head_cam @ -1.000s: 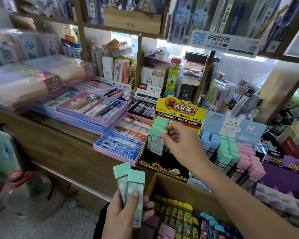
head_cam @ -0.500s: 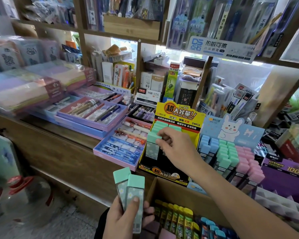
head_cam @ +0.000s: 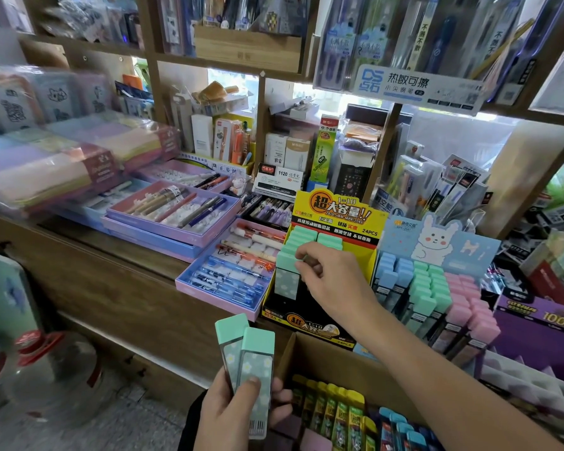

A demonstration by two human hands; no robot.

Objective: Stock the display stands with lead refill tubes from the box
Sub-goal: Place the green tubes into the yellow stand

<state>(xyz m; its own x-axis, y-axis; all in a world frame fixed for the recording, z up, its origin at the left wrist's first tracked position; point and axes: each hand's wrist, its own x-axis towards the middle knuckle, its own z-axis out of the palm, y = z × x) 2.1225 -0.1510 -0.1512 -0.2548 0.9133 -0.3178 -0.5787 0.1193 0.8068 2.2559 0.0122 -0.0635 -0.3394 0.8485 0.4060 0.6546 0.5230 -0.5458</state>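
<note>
My left hand [head_cam: 233, 415] grips two mint-capped lead refill tubes [head_cam: 251, 366] upright, low in the middle of the view. At the yellow-and-black display stand [head_cam: 336, 216], my right hand [head_cam: 331, 276] pinches the cap of another mint tube [head_cam: 286, 275] at the stand's front left slot. Several mint tubes fill the rows behind it. The cardboard box [head_cam: 326, 356] sits below, with several yellow, green and blue tubes [head_cam: 342, 411] inside.
A bunny-printed stand [head_cam: 437, 242] to the right holds blue, mint and pink tubes. Purple pen trays [head_cam: 173, 222] lie to the left on the wooden counter [head_cam: 111, 281]. Shelves of packaged pens rise behind. A purple box [head_cam: 547, 323] sits at the far right.
My right hand has pushed the mint tube lower and slightly leftward into the stand's front slot. My left hand keeps its two tubes in about the same place.
</note>
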